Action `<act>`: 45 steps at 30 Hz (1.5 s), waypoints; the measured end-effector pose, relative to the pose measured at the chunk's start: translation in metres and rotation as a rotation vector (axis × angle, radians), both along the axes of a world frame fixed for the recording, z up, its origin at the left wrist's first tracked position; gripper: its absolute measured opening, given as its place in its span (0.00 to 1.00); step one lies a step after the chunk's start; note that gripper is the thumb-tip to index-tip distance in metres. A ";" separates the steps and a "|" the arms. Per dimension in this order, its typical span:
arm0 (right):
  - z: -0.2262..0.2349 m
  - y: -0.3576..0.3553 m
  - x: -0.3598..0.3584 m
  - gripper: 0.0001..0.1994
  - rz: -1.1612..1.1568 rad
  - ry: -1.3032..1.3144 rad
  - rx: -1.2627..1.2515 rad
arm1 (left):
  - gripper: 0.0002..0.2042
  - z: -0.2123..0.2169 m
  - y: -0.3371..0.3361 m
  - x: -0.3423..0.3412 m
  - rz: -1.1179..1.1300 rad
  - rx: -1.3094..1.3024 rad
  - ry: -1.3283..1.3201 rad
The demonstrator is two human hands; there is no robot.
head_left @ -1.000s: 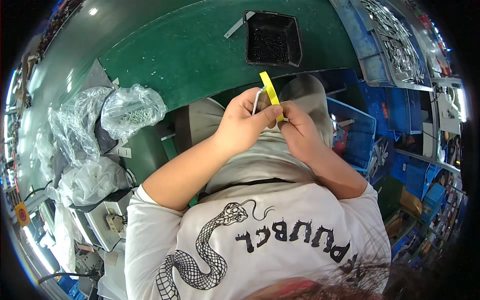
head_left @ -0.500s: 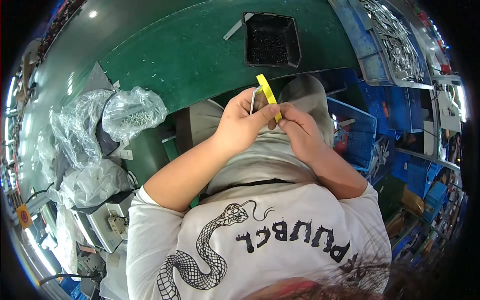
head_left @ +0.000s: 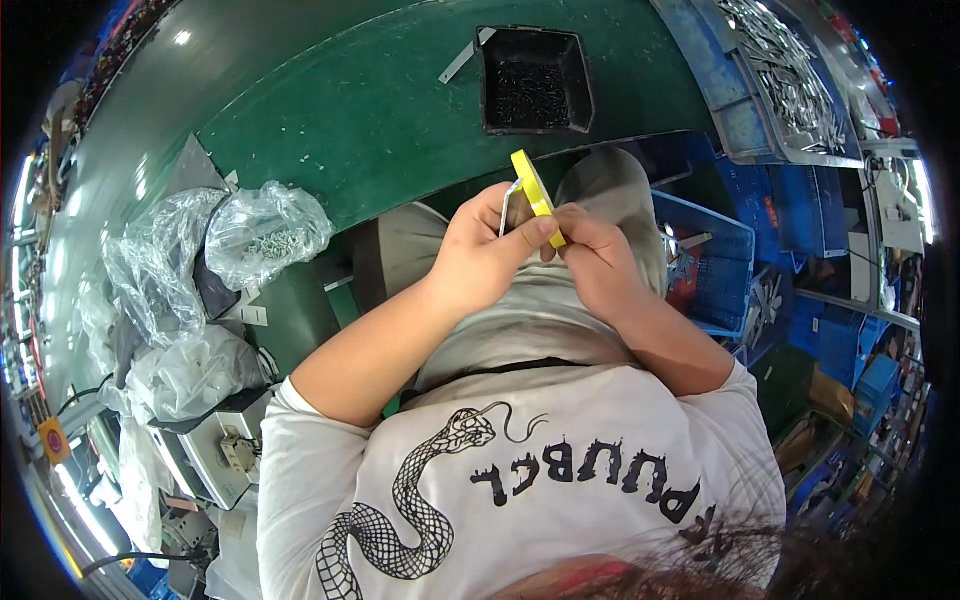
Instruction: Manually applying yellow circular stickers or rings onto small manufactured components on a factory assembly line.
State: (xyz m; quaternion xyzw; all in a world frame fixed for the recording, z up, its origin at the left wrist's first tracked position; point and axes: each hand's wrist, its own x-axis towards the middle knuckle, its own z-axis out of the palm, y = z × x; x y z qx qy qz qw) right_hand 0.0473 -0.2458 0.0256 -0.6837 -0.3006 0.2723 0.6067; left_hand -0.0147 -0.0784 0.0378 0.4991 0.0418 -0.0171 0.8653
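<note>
I see a green desk [head_left: 330, 130] curving across the far side; a black square bin [head_left: 535, 80] of small dark parts sits on it at far centre, a grey metal strip [head_left: 462, 60] just beside it; clear plastic bags [head_left: 215, 250] crowd its left end; blue crates [head_left: 800, 200] and trays of metal parts [head_left: 785, 65] stack on the right; ceiling light glares off the far left desk surface; a pale machine [head_left: 215, 445] sits near left.

Person: white short-sleeved T-shirt [head_left: 560, 470] with black coiled snake graphic [head_left: 420, 510] and black lettering, light grey-beige trousers [head_left: 610, 185], dark waistband, bare forearms.
</note>
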 end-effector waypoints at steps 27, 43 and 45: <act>0.010 0.002 -0.003 0.10 -0.040 0.134 -0.033 | 0.05 0.002 0.001 0.000 0.014 -0.105 0.057; 0.023 -0.006 0.007 0.18 -0.108 -0.308 -0.113 | 0.06 -0.005 0.015 0.010 0.035 -0.264 0.282; 0.024 -0.007 0.006 0.18 -0.159 -0.287 -0.125 | 0.04 0.000 0.008 0.011 0.260 0.259 0.190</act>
